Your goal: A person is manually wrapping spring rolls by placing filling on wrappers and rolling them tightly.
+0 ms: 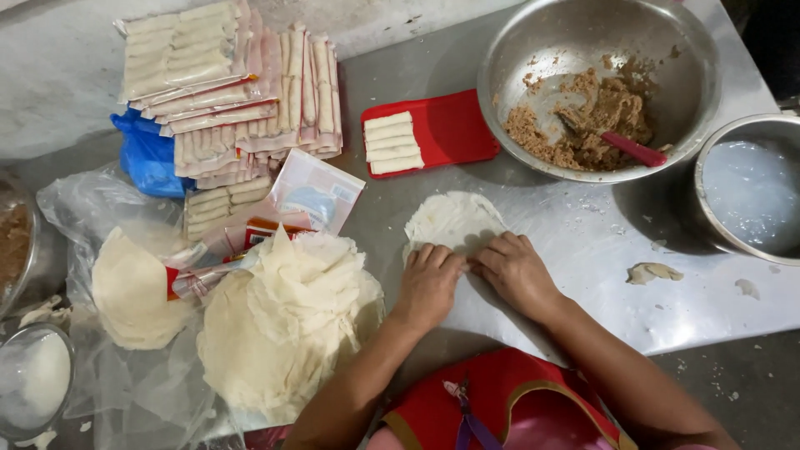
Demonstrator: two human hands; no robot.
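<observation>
Thin round pale pastry wrapper (pixel 454 218) lies flat on the grey metal bench (pixel 583 250), centre of view, its near edge under both hands. Left hand (pixel 428 283) and right hand (pixel 514 268) sit side by side, fingers curled down, pressing on the wrapper's near edge; whether they pinch it or only press, cannot tell. Just behind the wrapper, a red rectangular plastic tray (pixel 454 125) holds 4 finished pale rolls (pixel 393 142) lined up at its left end. Right of the tray, a large round steel bowl (pixel 596 79) holds brown minced filling (pixel 583 121) with a red-handled utensil (pixel 633 150) resting in it. Further right, a steel pot (pixel 746 187) with whitish liquid, partly cut by the frame edge. A small scrap of dough (pixel 652 272) lies on the bench right of the hands. Left of the hands, a ruffled stack of round wrappers (pixel 287 329) sits on clear plastic, with another flatter stack (pixel 133 287) beyond it. At the back left, clear packs of rolls (pixel 229 92) are piled over a blue plastic bag (pixel 148 157). Red apron (pixel 500 404) at bottom.
</observation>
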